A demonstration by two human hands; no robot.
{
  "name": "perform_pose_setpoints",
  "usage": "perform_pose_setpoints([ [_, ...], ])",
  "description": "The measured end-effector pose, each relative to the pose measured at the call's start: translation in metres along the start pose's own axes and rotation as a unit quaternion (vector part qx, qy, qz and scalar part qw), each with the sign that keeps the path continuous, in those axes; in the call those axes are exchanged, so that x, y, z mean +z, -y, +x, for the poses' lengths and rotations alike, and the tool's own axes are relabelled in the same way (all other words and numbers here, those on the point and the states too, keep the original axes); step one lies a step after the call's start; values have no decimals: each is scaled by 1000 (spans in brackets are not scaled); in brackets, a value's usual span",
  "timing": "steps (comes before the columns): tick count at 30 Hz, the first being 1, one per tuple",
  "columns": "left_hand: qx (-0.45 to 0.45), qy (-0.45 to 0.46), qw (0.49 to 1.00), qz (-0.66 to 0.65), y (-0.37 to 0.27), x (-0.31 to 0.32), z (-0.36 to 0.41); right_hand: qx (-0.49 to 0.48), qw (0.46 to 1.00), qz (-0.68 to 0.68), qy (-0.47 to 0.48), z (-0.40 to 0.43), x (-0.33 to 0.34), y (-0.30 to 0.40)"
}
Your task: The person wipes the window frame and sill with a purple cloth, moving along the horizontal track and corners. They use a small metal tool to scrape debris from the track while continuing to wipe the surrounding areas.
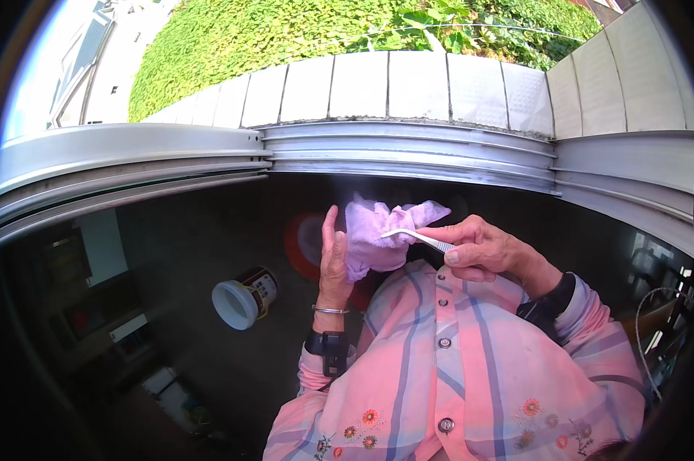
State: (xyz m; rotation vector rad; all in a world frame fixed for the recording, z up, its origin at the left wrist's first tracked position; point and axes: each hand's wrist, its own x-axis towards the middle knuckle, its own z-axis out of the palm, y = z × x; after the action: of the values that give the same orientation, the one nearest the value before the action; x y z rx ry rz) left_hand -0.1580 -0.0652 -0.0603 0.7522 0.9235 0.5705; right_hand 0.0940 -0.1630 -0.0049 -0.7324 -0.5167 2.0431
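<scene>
A bunched purple cloth [375, 236] is held up in front of my chest, just inside the window. Beside its left edge my left hand [334, 256] stands upright, with the index finger raised and the palm side against the cloth; how its other fingers hold the fabric is hidden. Pinched between thumb and fingers of my right hand [482, 250] is a pair of bent-tip metal tweezers [436, 242]. The tweezers point left, and their tips lie over the middle of the cloth. Whether they grip any fabric cannot be told.
A metal sliding-window track [410, 150] runs across beyond my hands, with a tiled ledge [361, 86] and green plants outside. Down on the left stands a white-lined bucket [235, 305]. An orange-red basin [295, 245] sits below the cloth. A pale cord [640, 322] hangs at the right.
</scene>
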Motion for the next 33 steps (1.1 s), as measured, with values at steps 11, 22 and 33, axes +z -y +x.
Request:
perform_pose_setpoints([
  [11, 241, 95, 827, 498, 31, 38, 5, -4, 999, 20, 31, -5, 8, -7],
  [22, -29, 105, 994, -4, 42, 77, 6, -207, 804, -516, -213, 7, -2, 16],
  [33, 8, 197, 972, 128, 25, 88, 31, -42, 571, -790, -222, -9, -30, 19],
])
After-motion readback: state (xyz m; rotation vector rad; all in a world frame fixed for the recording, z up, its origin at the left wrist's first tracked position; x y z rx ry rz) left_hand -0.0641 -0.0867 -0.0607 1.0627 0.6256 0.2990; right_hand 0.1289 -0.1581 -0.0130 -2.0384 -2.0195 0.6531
